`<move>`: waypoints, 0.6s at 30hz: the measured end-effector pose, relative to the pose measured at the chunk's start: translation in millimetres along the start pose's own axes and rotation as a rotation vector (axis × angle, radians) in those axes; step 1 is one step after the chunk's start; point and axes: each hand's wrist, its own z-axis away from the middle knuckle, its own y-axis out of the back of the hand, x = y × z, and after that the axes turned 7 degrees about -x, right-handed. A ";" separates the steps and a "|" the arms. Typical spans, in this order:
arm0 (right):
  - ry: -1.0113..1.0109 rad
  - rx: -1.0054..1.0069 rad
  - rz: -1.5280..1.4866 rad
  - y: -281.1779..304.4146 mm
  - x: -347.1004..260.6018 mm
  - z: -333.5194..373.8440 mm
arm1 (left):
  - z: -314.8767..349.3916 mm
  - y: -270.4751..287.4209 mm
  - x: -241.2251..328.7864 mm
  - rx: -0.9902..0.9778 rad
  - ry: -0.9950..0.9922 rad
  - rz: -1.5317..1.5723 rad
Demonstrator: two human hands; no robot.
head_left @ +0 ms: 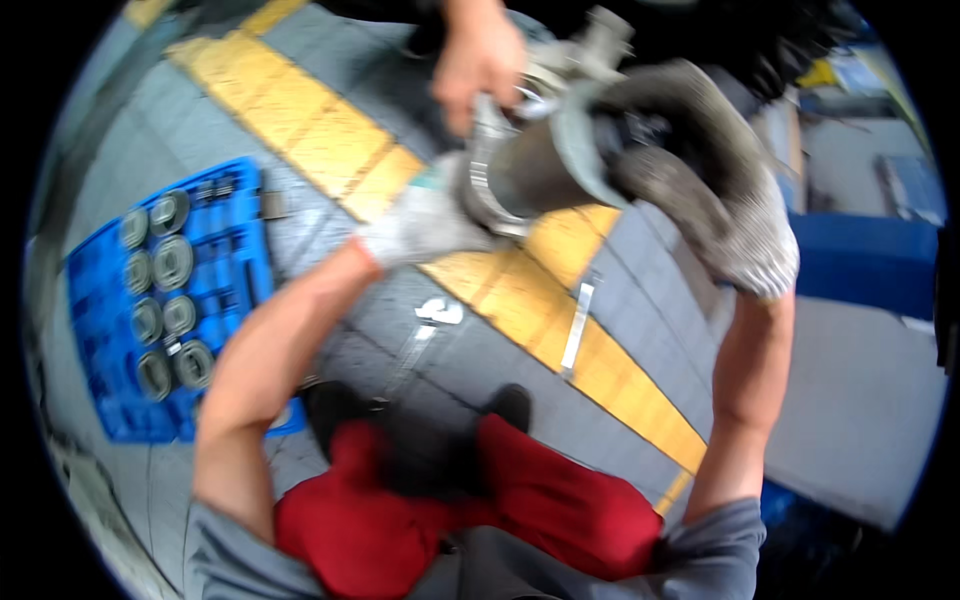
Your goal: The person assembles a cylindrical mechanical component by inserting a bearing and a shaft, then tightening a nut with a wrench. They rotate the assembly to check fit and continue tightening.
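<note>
A grey pipe is held up in front of me, with a metal ring-like collar round its left end. My left hand, in a whitish knit glove, is closed on the pipe at that collar; its fingertips are partly hidden. At the pipe's pale open rim is my right hand, in a dirty grey glove. Its fingers curl round a dark thing in the mouth, too blurred to name. From the far side another person's bare hand grips a metal handle by the collar.
On the floor at left lies an open blue case with several round metal die heads. An adjustable wrench and a long silver tool lie near a yellow floor stripe. Pale boards and a blue block are at right.
</note>
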 end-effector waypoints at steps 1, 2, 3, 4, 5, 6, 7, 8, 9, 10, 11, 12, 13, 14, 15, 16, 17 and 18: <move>0.037 -0.121 0.175 14.9 -10.6 -7.8 | -3.3 -7.4 -3.5 -0.009 -0.052 0.081; 0.123 -0.144 0.266 7.2 -15.0 -17.5 | 3.6 0.9 -6.5 -0.008 -0.069 0.114; 0.166 -0.175 0.321 9.8 -12.8 -21.5 | 10.2 0.3 -6.6 0.044 0.010 0.023; 0.126 -0.189 0.352 11.3 -11.9 -19.2 | 14.3 -3.4 -6.0 0.089 0.089 -0.056; 0.068 -0.197 0.358 21.0 -22.3 -17.5 | 0.7 -7.7 -2.5 0.070 0.033 0.045; 0.036 -0.188 0.315 19.9 -19.3 -14.9 | -2.3 -6.3 1.8 0.052 0.026 0.115; 0.025 -0.198 0.300 16.1 -14.4 -17.3 | 0.6 -0.5 6.7 0.017 0.105 0.017; 0.021 -0.203 0.287 13.6 -13.7 -19.4 | 1.0 1.0 4.6 0.025 0.111 0.015; 0.031 -0.236 0.374 12.3 -14.2 -23.7 | 4.9 7.2 11.4 0.003 0.142 0.046; 0.039 -0.269 0.465 11.6 -16.3 -28.3 | 6.7 7.1 3.9 0.008 0.112 0.065; 0.046 -0.304 0.561 12.7 -20.0 -33.9 | 7.6 9.1 1.2 0.015 0.078 0.088; 0.051 -0.338 0.660 14.3 -24.0 -38.1 | 9.5 9.6 0.8 0.027 0.083 0.100; 0.054 -0.372 0.761 16.3 -27.8 -40.2 | 12.1 8.3 2.7 0.036 0.085 0.114; -0.022 -0.315 0.584 13.5 -25.2 -36.9 | 13.7 11.3 4.8 0.050 0.086 0.122; -0.117 -0.264 0.435 11.4 -23.9 -26.8 | 9.9 9.4 2.7 0.060 0.056 0.110; -0.202 -0.198 0.286 9.7 -22.8 -17.0 | 4.8 3.5 -1.8 0.069 0.024 0.100; -0.126 -0.281 0.498 9.8 -42.8 -29.2 | 0.2 -3.2 -6.4 0.077 -0.002 0.086; -0.152 -0.233 0.526 7.5 -49.6 -27.7 | -4.3 -9.8 -14.7 0.088 -0.065 0.079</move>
